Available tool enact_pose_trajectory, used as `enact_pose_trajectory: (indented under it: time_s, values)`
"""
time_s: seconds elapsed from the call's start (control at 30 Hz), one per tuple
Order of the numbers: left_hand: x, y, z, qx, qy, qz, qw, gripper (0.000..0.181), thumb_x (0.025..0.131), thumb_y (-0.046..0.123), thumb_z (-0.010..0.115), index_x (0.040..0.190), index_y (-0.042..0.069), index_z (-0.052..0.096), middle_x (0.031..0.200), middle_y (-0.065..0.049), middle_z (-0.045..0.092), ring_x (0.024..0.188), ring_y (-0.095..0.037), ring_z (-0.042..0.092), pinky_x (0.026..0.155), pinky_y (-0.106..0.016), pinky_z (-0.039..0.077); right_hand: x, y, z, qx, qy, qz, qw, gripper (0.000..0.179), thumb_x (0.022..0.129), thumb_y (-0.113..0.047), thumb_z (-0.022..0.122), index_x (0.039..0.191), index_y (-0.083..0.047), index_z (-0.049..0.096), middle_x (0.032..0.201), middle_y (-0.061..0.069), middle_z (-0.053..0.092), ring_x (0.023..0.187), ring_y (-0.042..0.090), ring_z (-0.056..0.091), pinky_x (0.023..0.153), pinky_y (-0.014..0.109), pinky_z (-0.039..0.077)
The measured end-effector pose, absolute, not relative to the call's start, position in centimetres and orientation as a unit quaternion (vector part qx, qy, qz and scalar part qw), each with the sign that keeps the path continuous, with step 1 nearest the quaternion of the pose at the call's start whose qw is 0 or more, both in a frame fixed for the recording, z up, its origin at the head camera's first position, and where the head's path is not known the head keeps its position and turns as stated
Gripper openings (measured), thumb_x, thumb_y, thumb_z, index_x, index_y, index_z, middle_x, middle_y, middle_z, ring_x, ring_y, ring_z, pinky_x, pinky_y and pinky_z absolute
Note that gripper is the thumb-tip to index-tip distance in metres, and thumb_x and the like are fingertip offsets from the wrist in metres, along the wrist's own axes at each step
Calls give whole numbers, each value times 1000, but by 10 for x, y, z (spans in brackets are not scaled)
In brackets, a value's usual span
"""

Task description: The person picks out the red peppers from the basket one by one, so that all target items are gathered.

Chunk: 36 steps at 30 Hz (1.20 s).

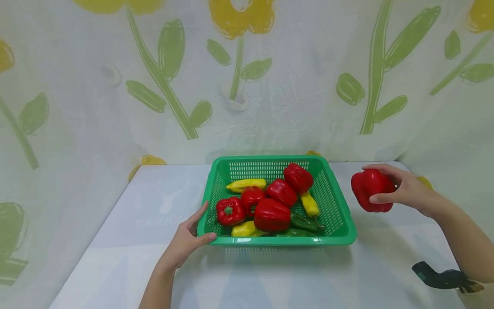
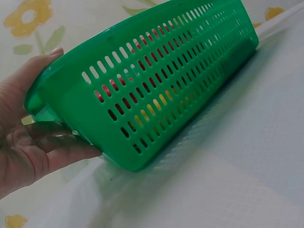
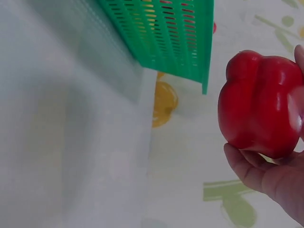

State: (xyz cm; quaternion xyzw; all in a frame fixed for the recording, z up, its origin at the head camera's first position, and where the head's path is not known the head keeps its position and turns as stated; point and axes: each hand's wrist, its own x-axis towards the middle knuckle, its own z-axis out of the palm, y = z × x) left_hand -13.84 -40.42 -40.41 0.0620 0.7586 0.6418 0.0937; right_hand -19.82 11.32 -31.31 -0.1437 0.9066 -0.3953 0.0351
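A green plastic basket [image 1: 345, 223] with slotted walls stands on the table. My left hand [image 1: 185, 244] grips it at the near left corner, thumb over the rim and fingers against the outer side, as the left wrist view shows. Right of the basket, my right hand [image 1: 411, 191] holds a red bell pepper [image 1: 368, 189] between thumb and fingers, above the tabletop. In the right wrist view, the pepper [image 3: 259, 102] is whole and glossy. Inside the basket lie several red bell peppers [image 1: 272, 214], yellow peppers [image 1: 247, 184] and green peppers [image 1: 305, 222].
The white table [image 1: 154, 206] carries a faint pale pattern. Behind it hangs a pale cloth [image 1: 289, 107] printed with yellow flowers and green leaves. A dark curved shape [image 1: 440, 277] shows near the right forearm and its sleeve.
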Motion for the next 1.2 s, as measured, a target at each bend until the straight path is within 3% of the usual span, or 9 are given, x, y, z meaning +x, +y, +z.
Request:
enact_pose_trajectory:
  time_s: [0.23, 0.53, 0.87, 1.2]
  values:
    - [-140, -404, -404, 60, 759, 642, 92, 82, 83, 12, 71, 151, 18, 25, 156, -12, 21, 133, -35, 36, 91, -28, 50, -204, 123, -319, -119, 906, -403, 49, 75, 75, -13, 77, 137, -19, 37, 126, 9, 40, 108, 29, 42, 65, 33, 56]
    - [-141, -404, -405, 65, 759, 642, 91, 82, 84, 13, 71, 151, 18, 25, 156, -12, 21, 129, -34, 41, 89, -27, 51, -223, 129, -336, -97, 903, -414, 68, 81, 76, -17, 77, 140, -7, 28, 134, 26, 34, 116, 44, 36, 67, 36, 56]
    - [-139, -404, -404, 59, 766, 634, 89, 81, 84, 13, 71, 151, 19, 25, 156, -12, 22, 131, -35, 39, 91, -27, 50, -247, 129, -365, -83, 896, -427, 92, 86, 76, -20, 77, 143, -3, 25, 137, 31, 30, 119, 50, 31, 75, 48, 55]
    - [-138, -403, -405, 57, 765, 636, 90, 81, 84, 12, 71, 151, 19, 26, 156, -12, 22, 132, -36, 38, 91, -29, 50, -262, 131, -390, -70, 895, -427, 109, 94, 77, -22, 77, 149, -6, 18, 141, 33, 24, 123, 54, 26, 79, 49, 54]
